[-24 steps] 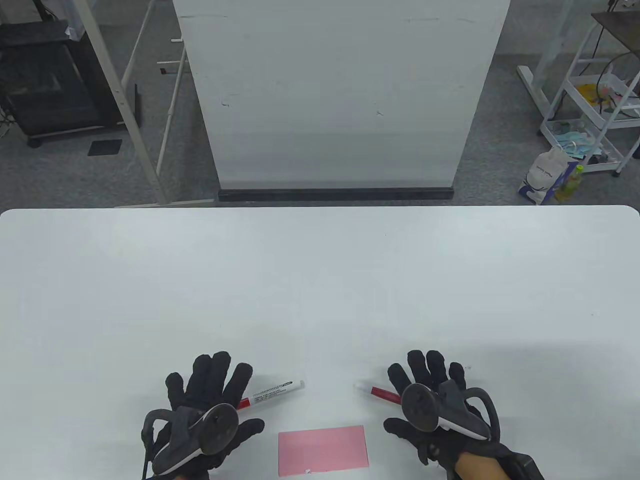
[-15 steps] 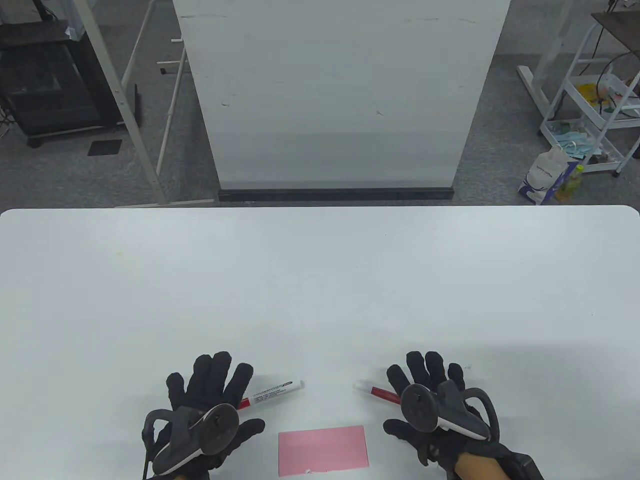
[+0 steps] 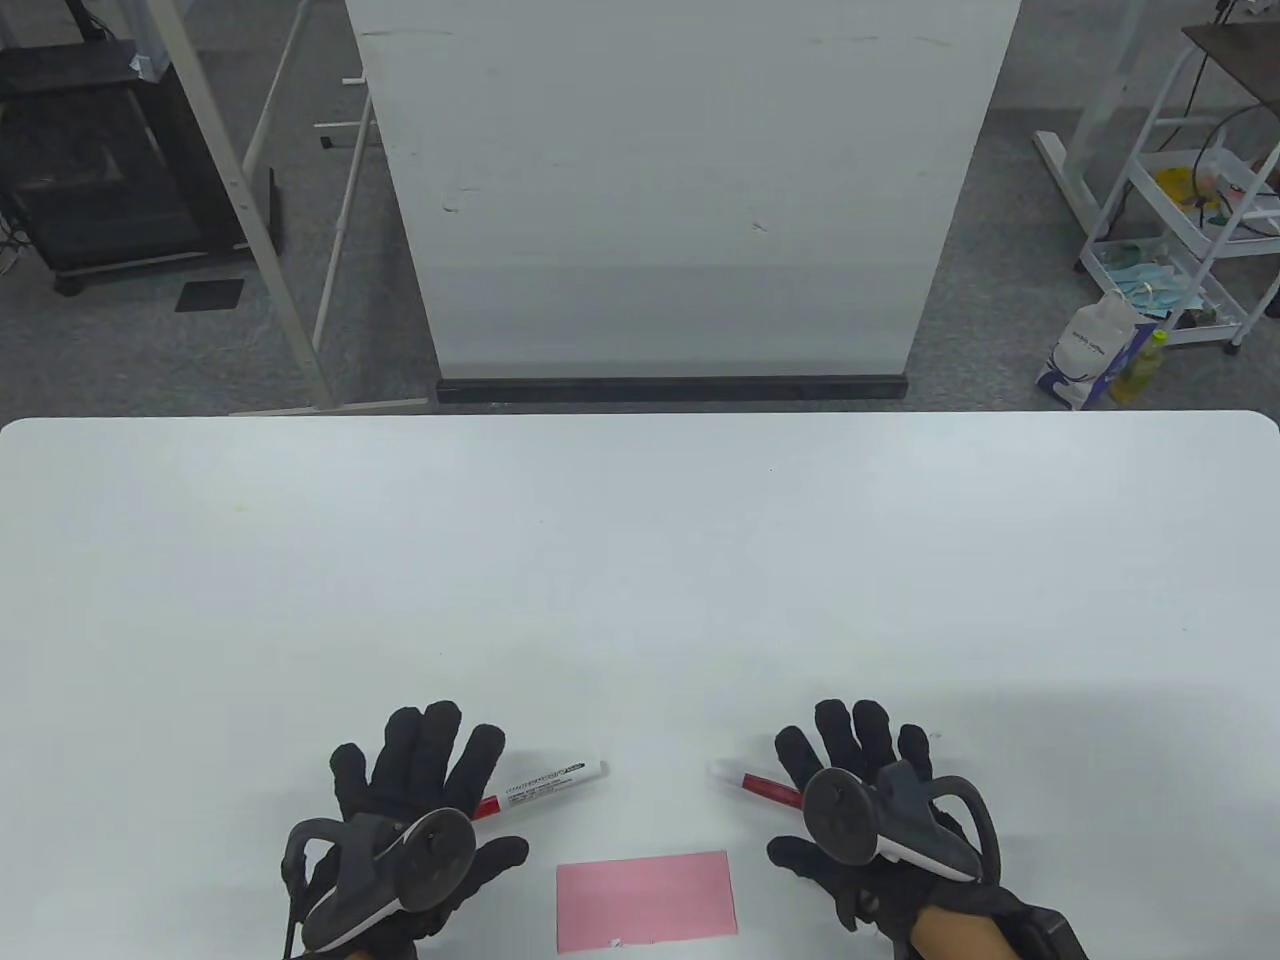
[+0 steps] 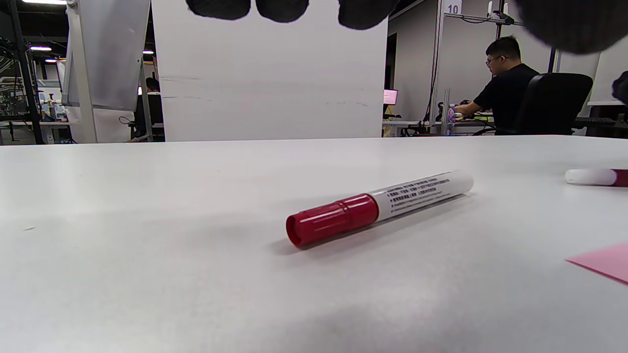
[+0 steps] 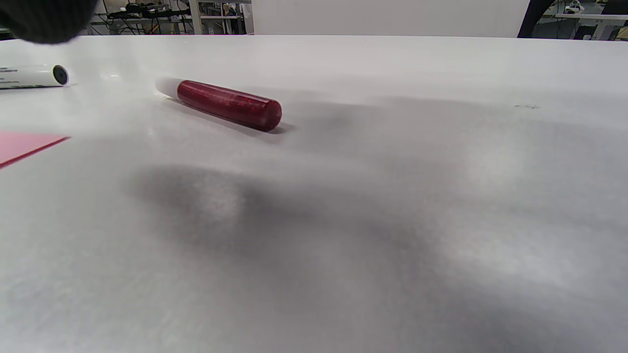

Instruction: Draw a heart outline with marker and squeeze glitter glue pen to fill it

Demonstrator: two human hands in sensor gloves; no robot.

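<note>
Both hands, left hand [image 3: 420, 800] and right hand [image 3: 860, 790], are staying spread over the worktop [image 3: 640, 560]; marker [image 3: 545, 787], glue pen [image 3: 755, 783], paper [image 3: 646, 900] lying untouched; drawing unstarted.

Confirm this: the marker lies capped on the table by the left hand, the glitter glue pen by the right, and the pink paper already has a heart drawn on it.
Wrong on the paper only: the table view shows the pink paper blank, no heart. The marker does lie capped by the left hand, the glitter glue pen by the right hand.

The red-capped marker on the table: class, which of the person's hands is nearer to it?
Left. The left hand hovers above the marker, covering its capped end. The right hand is well off to its right, beyond the glitter glue pen.
</note>
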